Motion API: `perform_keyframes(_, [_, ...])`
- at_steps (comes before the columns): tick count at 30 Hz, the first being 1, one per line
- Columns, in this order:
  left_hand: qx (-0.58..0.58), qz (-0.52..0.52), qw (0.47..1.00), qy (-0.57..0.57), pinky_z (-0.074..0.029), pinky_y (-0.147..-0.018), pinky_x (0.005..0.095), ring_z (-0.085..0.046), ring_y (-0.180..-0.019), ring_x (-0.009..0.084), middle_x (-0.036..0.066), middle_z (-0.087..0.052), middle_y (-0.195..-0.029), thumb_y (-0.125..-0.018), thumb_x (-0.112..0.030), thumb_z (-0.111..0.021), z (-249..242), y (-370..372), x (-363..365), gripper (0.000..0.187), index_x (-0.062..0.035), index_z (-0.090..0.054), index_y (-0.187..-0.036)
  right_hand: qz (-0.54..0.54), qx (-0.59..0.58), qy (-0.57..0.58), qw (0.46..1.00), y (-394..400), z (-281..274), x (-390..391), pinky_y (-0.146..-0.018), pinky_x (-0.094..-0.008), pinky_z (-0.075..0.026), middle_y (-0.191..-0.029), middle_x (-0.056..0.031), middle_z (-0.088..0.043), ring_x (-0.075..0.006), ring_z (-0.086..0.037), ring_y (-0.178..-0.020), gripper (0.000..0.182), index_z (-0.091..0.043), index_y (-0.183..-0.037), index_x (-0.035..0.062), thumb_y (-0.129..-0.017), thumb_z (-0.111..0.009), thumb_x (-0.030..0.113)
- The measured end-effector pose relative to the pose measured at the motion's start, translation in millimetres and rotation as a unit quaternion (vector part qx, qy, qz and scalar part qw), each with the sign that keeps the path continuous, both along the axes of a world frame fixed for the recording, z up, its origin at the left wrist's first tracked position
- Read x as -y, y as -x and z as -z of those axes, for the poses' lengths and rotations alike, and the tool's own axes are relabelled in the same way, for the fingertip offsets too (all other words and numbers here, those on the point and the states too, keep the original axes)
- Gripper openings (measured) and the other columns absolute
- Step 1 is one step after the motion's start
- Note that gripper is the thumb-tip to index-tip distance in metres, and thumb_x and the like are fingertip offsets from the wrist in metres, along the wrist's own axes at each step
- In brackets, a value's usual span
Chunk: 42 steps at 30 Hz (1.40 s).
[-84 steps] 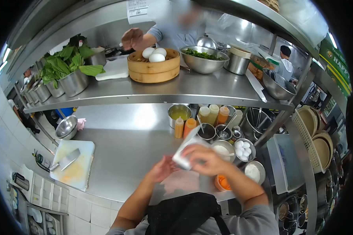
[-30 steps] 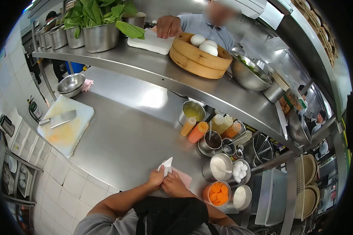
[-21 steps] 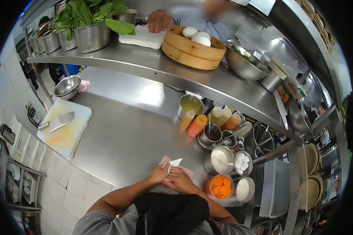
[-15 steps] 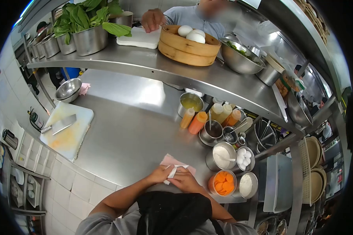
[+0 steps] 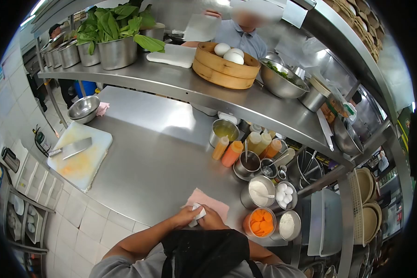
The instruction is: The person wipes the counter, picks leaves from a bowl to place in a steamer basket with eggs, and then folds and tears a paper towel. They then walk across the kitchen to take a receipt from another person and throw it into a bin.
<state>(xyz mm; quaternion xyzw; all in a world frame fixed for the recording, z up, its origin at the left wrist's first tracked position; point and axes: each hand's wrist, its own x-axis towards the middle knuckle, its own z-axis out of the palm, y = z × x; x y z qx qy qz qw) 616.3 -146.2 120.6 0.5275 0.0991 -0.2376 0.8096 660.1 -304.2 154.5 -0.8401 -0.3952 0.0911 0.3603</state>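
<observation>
White sheet (image 5: 197, 213), crumpled, paper or cloth I cannot tell, at lower centre of frame. Left hand (image 5: 185, 216) and right hand (image 5: 211, 218) both have fingers curled tight around it. Pink cloth (image 5: 214, 203) lies under and just beyond hands on worktop (image 5: 139, 162), partly hidden. Near, toward right: tub (image 5: 246, 226) with orange slices, white eggs (image 5: 284, 194) in bowl. Well apart, at left: cleaver (image 5: 78, 148) on cutting board (image 5: 97, 141). Across top, shelf (image 5: 171, 79) blocks view of worktop's back part.
</observation>
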Motion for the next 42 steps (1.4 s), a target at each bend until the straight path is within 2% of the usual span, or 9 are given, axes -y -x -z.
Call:
perform_keyframes(1, [-0.002, -0.012, 1.0, 0.003, -0.048, -0.077, 0.0286, -0.06, -0.09, 0.0138, 0.006, -0.064, -0.099, -0.097, -0.044, -0.05, -1, -1, 0, 0.047, -0.0006, -0.062, -0.111, 0.037, -0.093, -0.006, 0.995, 2, -1, -4, -0.089, -0.0447, -0.045, -0.11, -0.0186, -0.062, -0.0391, -0.058, -0.102, 0.038, -0.057, -0.116, 0.0018, -0.078, -0.057, 0.009])
perform_keyframes(8, [-0.017, -0.113, 0.992, 0.053, -0.048, -0.071, 0.0279, -0.059, -0.083, 0.0116, 0.005, -0.065, -0.094, -0.096, -0.037, -0.057, -10, -1, -2, 0.039, -0.0005, -0.065, -0.106, -0.014, -0.005, -0.04, 0.999, -10, 9, -18, -0.081, -0.0485, -0.046, -0.096, -0.0229, -0.063, -0.0428, -0.059, -0.092, 0.025, -0.059, -0.104, 0.0002, -0.08, -0.05, 0.004])
perform_keyframes(10, [-0.016, -0.092, 0.981, -0.168, -0.049, -0.065, 0.0295, -0.06, -0.073, 0.0112, 0.003, -0.066, -0.083, -0.094, -0.037, -0.059, -25, -1, -4, 0.038, 0.0002, -0.069, -0.095, 0.032, -0.006, -0.014, 0.999, -9, 15, -18, -0.079, -0.05, -0.045, -0.091, -0.0242, -0.063, -0.045, -0.058, -0.088, 0.023, -0.059, -0.101, -0.0003, -0.081, -0.05, 0.005])
perform_keyframes(14, [0.136, -0.17, 0.955, -0.203, -0.05, -0.06, 0.0339, -0.063, -0.063, 0.0176, 0.007, -0.068, -0.072, -0.092, -0.037, -0.06, 0, -6, 8, 0.038, -0.0004, -0.07, -0.088, 0.065, -0.074, -0.009, 0.995, -8, 3, -15, -0.08, -0.0505, -0.045, -0.094, -0.0245, -0.062, -0.0454, -0.056, -0.088, 0.025, -0.059, -0.103, -0.0005, -0.081, -0.051, 0.006])
perform_keyframes(16, [0.173, -0.15, 0.901, -0.369, -0.05, -0.06, 0.0361, -0.066, -0.064, 0.0265, 0.015, -0.067, -0.073, -0.091, -0.037, -0.059, -2, -8, 8, 0.037, -0.0016, -0.068, -0.09, 0.083, 0.055, 0.004, 0.995, -6, -5, -16, -0.075, -0.0493, -0.046, -0.088, -0.0232, -0.064, -0.0403, -0.06, -0.083, 0.018, -0.062, -0.093, -0.0002, -0.081, -0.051, 0.009])
perform_keyframes(20, [0.245, -0.153, 0.867, -0.405, -0.05, -0.06, 0.0381, -0.065, -0.067, 0.0342, 0.021, -0.064, -0.075, -0.092, -0.036, -0.057, -8, -13, 11, 0.035, -0.0032, -0.068, -0.091, 0.063, 0.09, -0.027, 0.994, -12, 5, -9, -0.075, -0.0479, -0.045, -0.087, -0.0212, -0.065, -0.0383, -0.059, -0.079, 0.018, -0.062, -0.091, -0.0003, -0.079, -0.052, 0.009])
perform_keyframes(28, [0.139, -0.125, 0.954, -0.235, -0.046, -0.056, 0.0261, -0.055, -0.064, 0.0057, 0.004, -0.063, -0.067, -0.09, -0.024, -0.064, -17, -6, 7, 0.027, 0.0023, -0.068, -0.09, 0.058, 0.094, 0.028, 0.993, -15, 40, -1, -0.078, -0.0446, -0.045, -0.083, -0.0189, -0.066, -0.0354, -0.059, -0.078, 0.029, -0.058, -0.104, -0.0026, -0.079, -0.052, 0.011])
perform_keyframes(32, [0.16, -0.131, 0.944, -0.259, -0.046, -0.056, 0.0252, -0.054, -0.063, 0.0053, 0.002, -0.061, -0.066, -0.09, -0.024, -0.064, -3, -2, 3, 0.026, 0.0019, -0.069, -0.09, 0.055, 0.046, 0.057, 0.996, -13, 33, -1, -0.081, -0.0484, -0.045, -0.092, -0.0211, -0.064, -0.0403, -0.059, -0.086, 0.026, -0.057, -0.103, -0.0015, -0.083, -0.051, 0.013])
perform_keyframes(42, [0.2, -0.171, 0.927, -0.265, -0.048, -0.062, 0.0234, -0.058, -0.069, 0.0055, 0.005, -0.069, -0.076, -0.087, -0.015, -0.068, 0, -1, -4, 0.019, 0.0022, -0.07, -0.095, 0.051, 0.026, 0.017, 0.998, -11, 27, 8, -0.073, -0.0517, -0.047, -0.078, -0.0258, -0.063, -0.043, -0.061, -0.078, 0.023, -0.057, -0.092, -0.0047, -0.088, -0.053, 0.017])
